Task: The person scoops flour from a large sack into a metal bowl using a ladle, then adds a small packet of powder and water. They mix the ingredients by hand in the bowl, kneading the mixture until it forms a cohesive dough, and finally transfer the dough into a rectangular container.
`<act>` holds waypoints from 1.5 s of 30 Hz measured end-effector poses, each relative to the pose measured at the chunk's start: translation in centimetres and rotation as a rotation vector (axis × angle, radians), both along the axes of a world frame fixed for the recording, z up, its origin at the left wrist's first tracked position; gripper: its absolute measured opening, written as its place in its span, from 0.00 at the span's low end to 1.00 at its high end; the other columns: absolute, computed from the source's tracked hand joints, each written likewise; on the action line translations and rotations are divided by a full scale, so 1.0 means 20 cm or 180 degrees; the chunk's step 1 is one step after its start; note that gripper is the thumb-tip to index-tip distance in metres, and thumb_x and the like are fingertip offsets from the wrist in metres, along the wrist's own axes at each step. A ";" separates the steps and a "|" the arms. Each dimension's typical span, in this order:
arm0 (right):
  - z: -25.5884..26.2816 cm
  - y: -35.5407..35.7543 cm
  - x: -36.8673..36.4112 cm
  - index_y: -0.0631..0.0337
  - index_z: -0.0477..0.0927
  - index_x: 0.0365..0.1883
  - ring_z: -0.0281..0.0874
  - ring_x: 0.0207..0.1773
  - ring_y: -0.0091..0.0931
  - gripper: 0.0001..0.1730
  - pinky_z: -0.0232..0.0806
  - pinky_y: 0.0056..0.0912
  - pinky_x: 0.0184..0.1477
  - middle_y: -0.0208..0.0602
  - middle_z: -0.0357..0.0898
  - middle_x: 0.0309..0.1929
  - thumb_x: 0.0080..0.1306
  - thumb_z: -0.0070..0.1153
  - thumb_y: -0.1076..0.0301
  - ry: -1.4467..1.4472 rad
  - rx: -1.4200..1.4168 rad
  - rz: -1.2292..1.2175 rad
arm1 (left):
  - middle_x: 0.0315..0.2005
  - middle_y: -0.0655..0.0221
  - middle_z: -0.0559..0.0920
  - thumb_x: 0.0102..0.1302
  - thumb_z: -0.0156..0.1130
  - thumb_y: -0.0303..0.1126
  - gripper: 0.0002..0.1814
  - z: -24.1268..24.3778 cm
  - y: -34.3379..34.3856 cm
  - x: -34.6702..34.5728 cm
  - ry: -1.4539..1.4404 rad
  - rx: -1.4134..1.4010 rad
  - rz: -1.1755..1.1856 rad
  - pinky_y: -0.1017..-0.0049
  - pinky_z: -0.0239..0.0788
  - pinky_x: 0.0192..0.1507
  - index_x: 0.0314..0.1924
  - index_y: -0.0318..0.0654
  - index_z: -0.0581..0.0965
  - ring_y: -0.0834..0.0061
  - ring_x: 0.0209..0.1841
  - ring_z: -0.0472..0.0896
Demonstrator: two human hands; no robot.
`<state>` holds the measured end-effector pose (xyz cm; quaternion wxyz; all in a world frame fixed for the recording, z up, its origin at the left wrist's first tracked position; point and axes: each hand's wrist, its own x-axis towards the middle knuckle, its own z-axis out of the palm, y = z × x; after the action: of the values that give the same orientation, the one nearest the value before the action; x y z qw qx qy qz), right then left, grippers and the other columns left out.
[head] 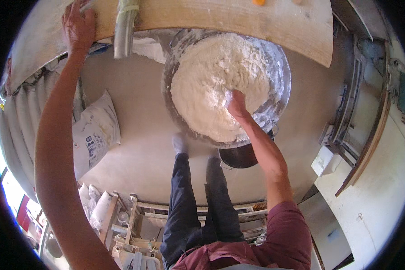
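Observation:
A large round metal basin (pixel 283 79) stands before me, holding a heap of pale flour or floury dough (pixel 202 84). My right hand (pixel 236 103) is down in the heap, its knuckles curled and dusted white; the fingertips are hidden. Up at the left, my left hand (pixel 79 30) rests at the edge of a wooden worktable (pixel 222 17). A thin pale object (pixel 86 6) lies at its fingers, too cut off to tell whether it is held. To the right of that hand, a roll of clear plastic film (pixel 124 38) juts over the table edge.
A printed white sack (pixel 98 131) lies on the floor at the left. A dark round pan or lid (pixel 239 157) sits under the basin's near rim. Wooden racks (pixel 202 211) stand behind my legs, and a white box (pixel 324 161) is by the right wall. An orange object (pixel 259 2) lies on the table.

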<state>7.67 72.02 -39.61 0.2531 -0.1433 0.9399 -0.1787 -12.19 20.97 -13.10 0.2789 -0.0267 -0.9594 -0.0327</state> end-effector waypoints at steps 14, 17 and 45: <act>0.10 -0.41 -0.66 0.60 0.83 0.33 0.82 0.34 0.45 0.20 0.73 0.49 0.38 0.49 0.83 0.29 0.59 0.61 0.50 -0.0175 0.0092 0.1561 | 0.54 0.60 0.78 0.63 0.52 0.35 0.20 -0.04 0.02 0.01 0.0047 0.0151 0.0111 0.61 0.62 0.62 0.55 0.46 0.78 0.56 0.58 0.74; 0.07 -0.35 -0.36 0.61 0.83 0.32 0.82 0.37 0.44 0.14 0.72 0.50 0.40 0.49 0.83 0.32 0.55 0.63 0.59 -0.0169 0.0324 0.2302 | 0.53 0.60 0.78 0.63 0.52 0.35 0.20 -0.05 -0.02 0.01 0.0120 0.0102 0.0056 0.61 0.62 0.62 0.55 0.46 0.78 0.56 0.57 0.74; 0.14 -1.16 -0.41 0.64 0.84 0.35 0.77 0.45 0.45 0.13 0.67 0.53 0.52 0.52 0.80 0.38 0.54 0.54 0.68 0.1025 -0.0027 0.0905 | 0.39 0.55 0.75 0.48 0.50 0.18 0.17 0.09 0.20 0.05 0.0398 0.0843 -0.0047 0.58 0.64 0.52 0.40 0.34 0.74 0.49 0.47 0.71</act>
<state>-0.48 48.85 -36.75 0.1217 -0.3023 0.9378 -0.1200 -11.22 24.97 -11.24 0.3389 0.0013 -0.9272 -0.1594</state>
